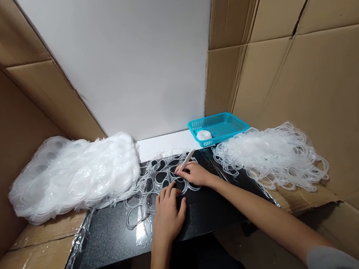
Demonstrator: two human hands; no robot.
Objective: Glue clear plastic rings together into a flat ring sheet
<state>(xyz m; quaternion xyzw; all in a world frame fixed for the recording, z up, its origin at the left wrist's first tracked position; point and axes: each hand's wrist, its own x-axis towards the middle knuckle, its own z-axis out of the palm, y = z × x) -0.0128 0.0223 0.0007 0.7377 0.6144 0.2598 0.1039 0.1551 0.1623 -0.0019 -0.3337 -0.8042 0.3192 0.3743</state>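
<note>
My right hand (pixel 195 174) is closed round a slim white pen-like tool (pixel 187 160). Its upper end points up and to the right; the working tip is hidden by my fingers. Under both hands, a joined sheet of translucent plastic rings (pixel 161 177) spreads over the black tabletop (pixel 113 232). My left hand (pixel 169 211) lies palm down with its fingers stretched, the fingertips at the near edge of the rings. Nothing shows in its grasp.
A big heap of translucent round plastic sheets (pixel 83 175) stands on the left. To the right lies a tangled pile of clear ring strips (pixel 272 154). Behind it, a turquoise basket (pixel 245 126) holds a white roll (pixel 204 135). Cardboard walls (pixel 317 93) flank the table.
</note>
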